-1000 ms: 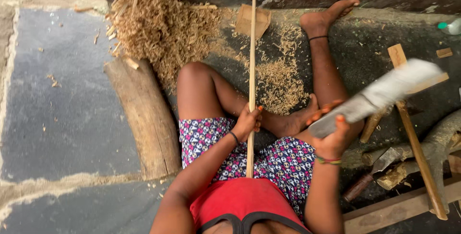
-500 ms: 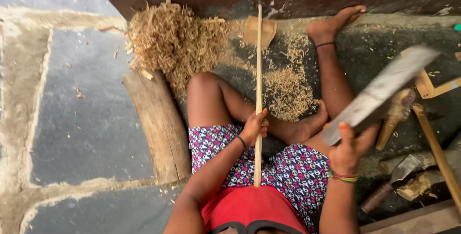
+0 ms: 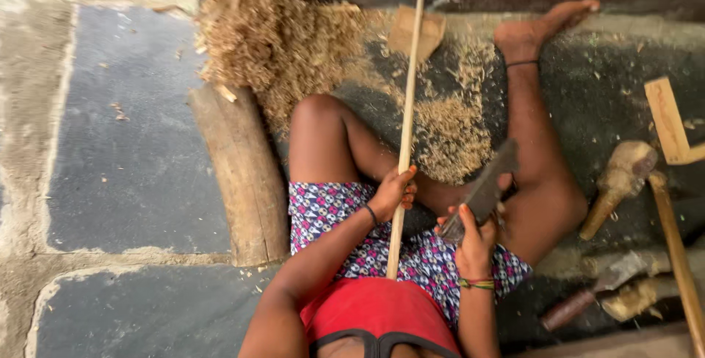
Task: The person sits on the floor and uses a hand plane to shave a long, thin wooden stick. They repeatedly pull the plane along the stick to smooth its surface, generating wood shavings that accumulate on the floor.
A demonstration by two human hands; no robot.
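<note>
Seated on the floor, whittling a long stick with a broad blade.

Nearest, left hand [image 3: 393, 193] with fingers wrapped tight round the stick [image 3: 406, 130] about a third of the way up; just beside it, right hand [image 3: 474, 237] clenched on the handle of the blade [image 3: 486, 189], its flat end blurred near the shaft. Thin, stiff, probably light, that stick, lying lengthways between the legs, far tip toward the wall; best gripped low, clear of the cutting edge. Left, a log [image 3: 242, 174]. Right, a mallet [image 3: 617, 182]. Farther off, a heap of shavings [image 3: 275, 35].
</note>
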